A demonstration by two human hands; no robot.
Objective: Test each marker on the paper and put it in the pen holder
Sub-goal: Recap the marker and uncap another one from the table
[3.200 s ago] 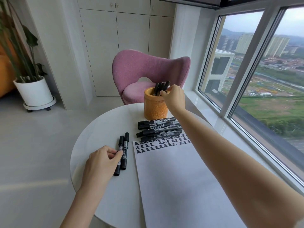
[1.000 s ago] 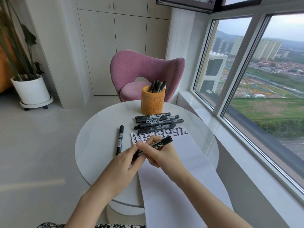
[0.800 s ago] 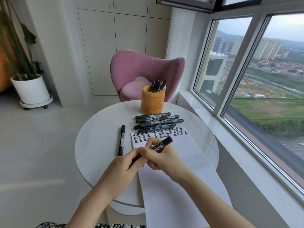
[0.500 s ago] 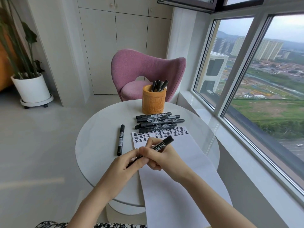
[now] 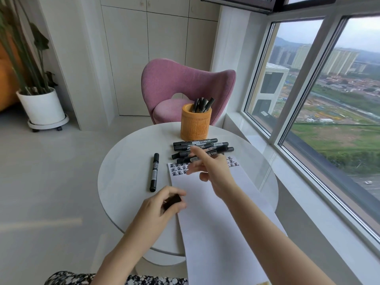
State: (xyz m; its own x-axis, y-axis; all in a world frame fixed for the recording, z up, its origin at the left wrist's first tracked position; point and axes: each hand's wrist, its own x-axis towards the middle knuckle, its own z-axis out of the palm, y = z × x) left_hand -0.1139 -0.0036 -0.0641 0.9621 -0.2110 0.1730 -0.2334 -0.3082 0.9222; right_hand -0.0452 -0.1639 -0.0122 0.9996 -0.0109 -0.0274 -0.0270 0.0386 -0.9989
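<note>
My left hand (image 5: 158, 208) pinches a black marker cap (image 5: 172, 200) at the left edge of the white paper (image 5: 207, 219). My right hand (image 5: 213, 171) is blurred over the rows of written characters at the top of the paper. It grips the uncapped marker, which is mostly hidden among its fingers. Several black markers (image 5: 199, 143) lie piled between the paper and the orange pen holder (image 5: 195, 126), which has several markers in it. One more marker (image 5: 154, 171) lies alone to the left of the paper.
The round white table (image 5: 127, 161) stands beside a large window (image 5: 308, 112) on the right. A pink chair (image 5: 181, 87) is behind the holder. A potted plant (image 5: 41, 105) stands on the floor at far left.
Both hands held the capped marker together over the paper. Now they are apart: the cap stays in my left hand, and my right hand has moved up toward the written rows.
</note>
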